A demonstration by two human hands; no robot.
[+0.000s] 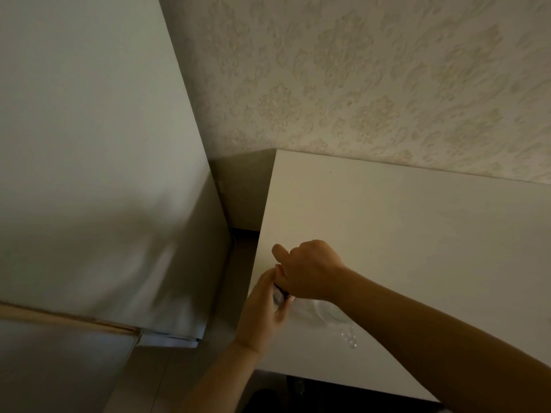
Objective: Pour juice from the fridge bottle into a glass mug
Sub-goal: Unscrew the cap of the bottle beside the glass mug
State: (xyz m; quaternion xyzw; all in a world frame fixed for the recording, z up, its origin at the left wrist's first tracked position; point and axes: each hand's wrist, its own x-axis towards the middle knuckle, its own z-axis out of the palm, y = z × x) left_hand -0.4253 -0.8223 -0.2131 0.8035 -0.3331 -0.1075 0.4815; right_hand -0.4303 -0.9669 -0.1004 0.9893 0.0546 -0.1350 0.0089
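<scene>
Step in hand: by my reading, unscrewing the cap of the bottle (279, 297), lower centre of the frame, at the left edge of the white table (417, 234).
Bottle: almost wholly hidden between the two hands; only a pale, clear sliver shows, so its fill level and the cap itself cannot be told.
Left hand (262, 311): wrapped around the bottle's body from below and left, fingers curled on it, holding it steady.
Right hand (310, 271): closed over the top of the bottle from above, thumb raised, fingers folded down as if gripping the cap; the cap is not visible.
Glass mug (332, 314): clear, standing on the table just right of the hands, partly under the right wrist; it looks empty, though the light is dim.
Fridge (89, 174): large white body filling the left of the frame, door apparently shut.
Doing it well: keep the bottle upright and over the table, let the lower hand resist while the upper one turns, and squeeze lightly so nothing spurts.
Risk: the right forearm hangs close over the mug; a wide elbow swing could knock it.
Progress: early; pouring not yet begun.
</scene>
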